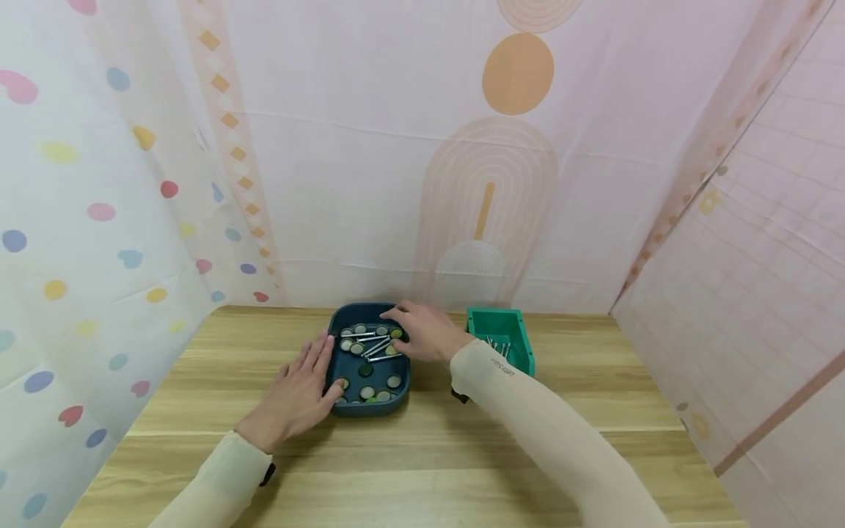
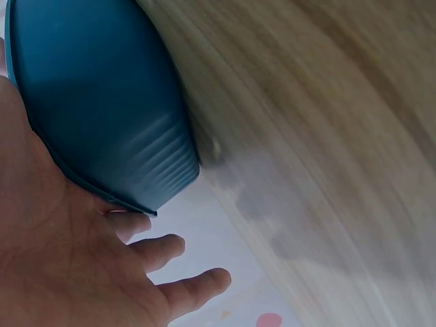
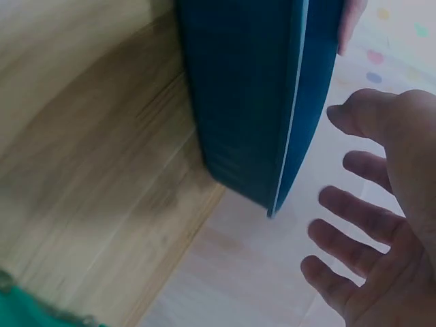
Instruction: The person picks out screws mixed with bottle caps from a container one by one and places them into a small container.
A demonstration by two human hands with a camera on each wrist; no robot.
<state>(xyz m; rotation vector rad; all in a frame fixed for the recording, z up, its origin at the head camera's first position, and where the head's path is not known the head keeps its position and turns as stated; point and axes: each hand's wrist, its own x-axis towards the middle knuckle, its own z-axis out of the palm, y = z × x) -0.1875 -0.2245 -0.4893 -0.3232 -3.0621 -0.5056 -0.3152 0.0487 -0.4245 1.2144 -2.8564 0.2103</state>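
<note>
A dark blue tray [image 1: 370, 411] with rounded corners stands on the table. Inside lie several round coin-like discs [image 1: 367, 394], mostly pale, and several long silver screws or nails [image 1: 376, 346] in its far half. My left hand [image 1: 297, 392] rests along the tray's left side, fingers straight, thumb over the rim. Above the tray's right side hovers my right hand [image 1: 425, 331], its fingers loosely bent. In the right wrist view those fingers [image 3: 361, 208] are spread apart with nothing between them. The left wrist view has the palm [image 2: 61, 252] against the tray's outer wall.
To the right of the tray stands a green box [image 1: 526, 345], partly hidden by my right forearm, with several silver screws or nails [image 1: 505, 349] in it. The wooden table [image 1: 422, 469] ends at a patterned cloth [image 1: 370, 205] behind; similar cloths hang on both sides.
</note>
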